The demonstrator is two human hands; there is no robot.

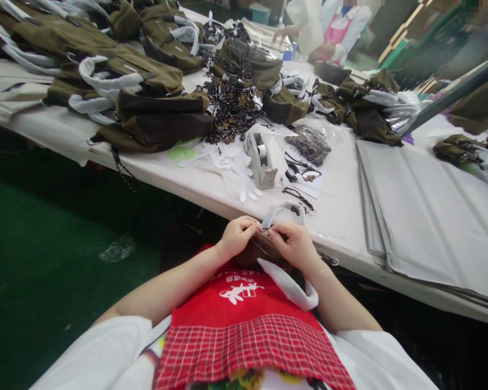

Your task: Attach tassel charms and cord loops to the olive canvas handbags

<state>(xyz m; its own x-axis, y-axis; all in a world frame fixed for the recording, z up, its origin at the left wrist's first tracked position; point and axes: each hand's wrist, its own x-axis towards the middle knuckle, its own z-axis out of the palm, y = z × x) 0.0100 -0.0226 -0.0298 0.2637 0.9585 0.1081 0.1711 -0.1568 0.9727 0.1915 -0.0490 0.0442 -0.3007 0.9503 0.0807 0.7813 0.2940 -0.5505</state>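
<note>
Green floor [32,260] at left; long pale table [341,200] running from far left to near right. Brown bag [263,248] located at the table's near edge, in front of the wearer's red apron [244,309]. Its visible upper edge, taken as the long axis, runs left to right, dipping slightly at right; the lower body is hidden by hands and apron. One pale-wrapped handle [270,213] arches toward the far side, over the table edge; a second wrapped handle [288,285] droops toward the near side.

Left hand [239,236]: fingers curled, thumb and fingertips nearly together, pinching the bag's edge. Right hand [295,245]: likewise almost closed, pinching the same edge just beside it.

Containers: clear plastic bag [313,144] on the table, filled with dark beaded cords. Grey tape dispenser [265,177], left of it, carries a tape roll [262,151]. Olive bags [146,70] heaped far left; contents cannot be told.
</note>
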